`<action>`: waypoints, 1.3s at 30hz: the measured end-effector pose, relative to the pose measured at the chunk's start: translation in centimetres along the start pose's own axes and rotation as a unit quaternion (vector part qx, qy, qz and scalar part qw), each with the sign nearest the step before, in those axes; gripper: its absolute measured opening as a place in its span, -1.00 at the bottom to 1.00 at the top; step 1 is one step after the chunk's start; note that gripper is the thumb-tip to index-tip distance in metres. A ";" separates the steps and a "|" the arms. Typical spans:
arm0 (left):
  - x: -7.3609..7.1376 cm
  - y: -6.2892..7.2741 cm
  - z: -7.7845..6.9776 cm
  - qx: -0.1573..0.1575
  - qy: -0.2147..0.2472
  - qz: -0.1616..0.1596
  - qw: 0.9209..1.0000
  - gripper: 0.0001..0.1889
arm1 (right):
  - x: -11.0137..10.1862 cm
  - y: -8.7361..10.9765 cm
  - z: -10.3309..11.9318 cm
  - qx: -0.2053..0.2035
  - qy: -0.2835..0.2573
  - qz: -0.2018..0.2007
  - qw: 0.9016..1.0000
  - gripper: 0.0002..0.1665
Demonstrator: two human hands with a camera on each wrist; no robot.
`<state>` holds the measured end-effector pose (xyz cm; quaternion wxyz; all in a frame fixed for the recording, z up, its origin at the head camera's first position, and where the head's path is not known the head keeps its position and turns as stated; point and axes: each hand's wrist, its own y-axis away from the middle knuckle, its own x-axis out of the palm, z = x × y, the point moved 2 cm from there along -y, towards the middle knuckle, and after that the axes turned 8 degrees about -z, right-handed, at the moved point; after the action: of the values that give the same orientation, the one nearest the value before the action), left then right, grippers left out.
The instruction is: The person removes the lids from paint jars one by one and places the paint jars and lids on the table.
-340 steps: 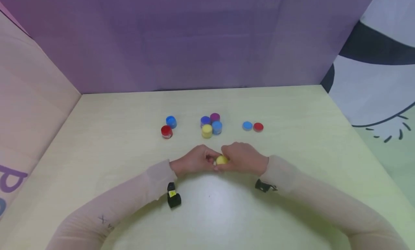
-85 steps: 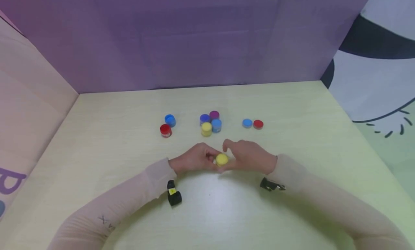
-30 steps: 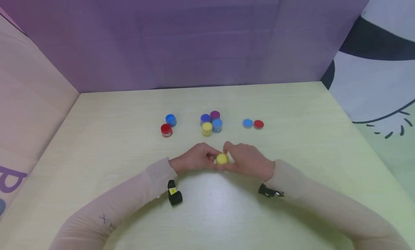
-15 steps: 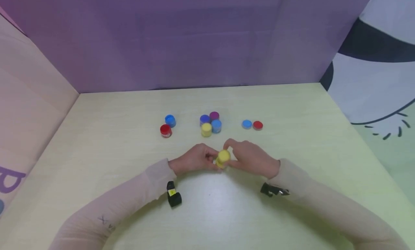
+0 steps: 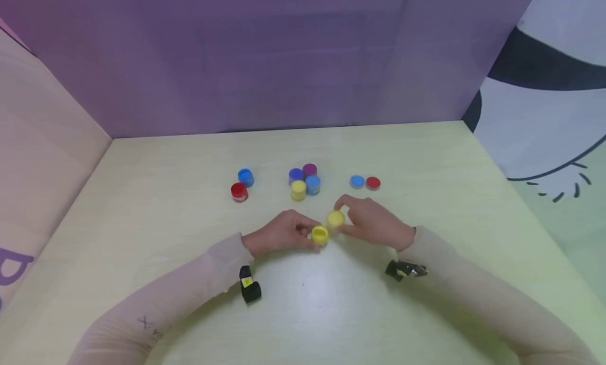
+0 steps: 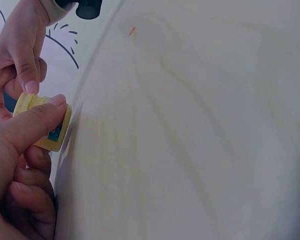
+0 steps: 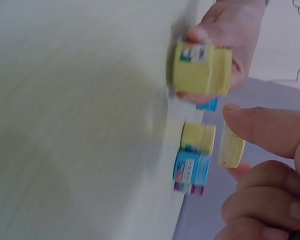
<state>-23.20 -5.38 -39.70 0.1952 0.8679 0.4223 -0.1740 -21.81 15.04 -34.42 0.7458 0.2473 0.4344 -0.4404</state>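
Note:
My left hand [image 5: 286, 232] holds a small yellow jar [image 5: 320, 236] near the middle of the table; its open top shows a hollow. In the left wrist view the thumb presses on the side of the jar [image 6: 54, 132], which bears a dark green label. Just to the right, my right hand [image 5: 376, 223] pinches a round yellow lid [image 5: 335, 219] between thumb and index finger. A gap separates lid [image 7: 231, 147] and jar [image 7: 202, 70] in the right wrist view. The other right fingers are curled and hold nothing visible.
Behind the hands stand a yellow jar [image 5: 298, 190], a light blue jar [image 5: 312, 185], a violet-blue one and a purple one, grouped together. To their left are a red jar [image 5: 239, 192] and an uncovered blue jar [image 5: 245, 178]. Flat blue [image 5: 357, 182] and red lids [image 5: 373, 183] lie to the right.
Earlier the yellow lid sat on the jar between both hands. My right hand has lifted it off and moved it right and away; my left hand keeps the jar nearly in place.

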 end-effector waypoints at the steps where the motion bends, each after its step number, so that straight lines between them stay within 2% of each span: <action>1: -0.1 0.1 0.0 0.000 0.000 -0.001 1.000 -0.59 | -0.1 -0.1 -0.2 0.006 -0.002 0.000 1.000 -0.53; 6: -0.5 0.5 0.1 0.005 0.005 -0.008 1.000 -0.60 | -0.5 -0.4 -1.5 0.024 -0.005 -0.013 1.000 -0.50; 13: -1.7 1.3 0.7 -0.009 0.015 -0.034 0.999 -0.53 | -0.8 -0.6 -3.7 0.052 -0.014 -0.024 0.998 -0.51; 25: -4.4 2.9 1.4 -0.062 0.023 -0.082 0.994 -0.49 | -1.9 -0.7 -6.7 0.068 0.002 -0.070 0.995 -0.53; 35: -6.6 4.1 2.7 -0.094 -0.002 -0.149 0.984 -0.50 | -2.5 -0.6 -7.7 0.133 0.022 -0.051 0.990 -0.49; 39: -7.5 4.7 3.2 -0.100 -0.017 -0.167 0.981 -0.50 | -2.9 -0.6 -7.7 0.146 0.037 -0.043 0.988 -0.45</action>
<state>-24.27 -14.59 -38.06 0.2568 0.7583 0.5727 -0.1761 -26.32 21.84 -35.82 0.6657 0.3508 0.4028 -0.5211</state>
